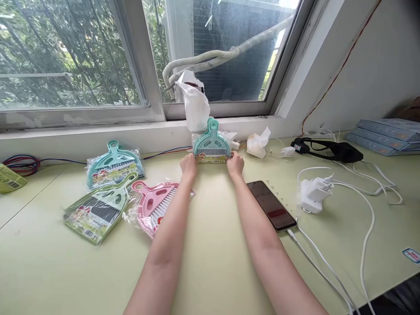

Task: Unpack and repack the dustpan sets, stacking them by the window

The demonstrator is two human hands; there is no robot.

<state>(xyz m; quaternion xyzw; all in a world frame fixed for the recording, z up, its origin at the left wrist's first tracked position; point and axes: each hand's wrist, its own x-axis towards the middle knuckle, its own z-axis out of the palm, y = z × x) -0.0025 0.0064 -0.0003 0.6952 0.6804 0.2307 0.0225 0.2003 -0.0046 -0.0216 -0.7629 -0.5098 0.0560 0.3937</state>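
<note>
A teal dustpan-and-brush set (212, 146) in clear wrap stands upright at the back of the table, against the sill; more teal handles show close behind it. My left hand (189, 166) is closed on its left lower edge, and my right hand (235, 165) grips the right lower edge. To the left lie three more wrapped sets: a teal one (114, 165), a green one (100, 209) and a pink one (154, 202). My left forearm partly covers the pink set.
A phone (272, 205) on a cable lies right of my right forearm, near a white charger (315, 192) with cords. Black straps (341, 151), blue boxes (387, 135) and crumpled white wrapping (258, 143) are farther back. Coiled wires (22, 164) lie far left.
</note>
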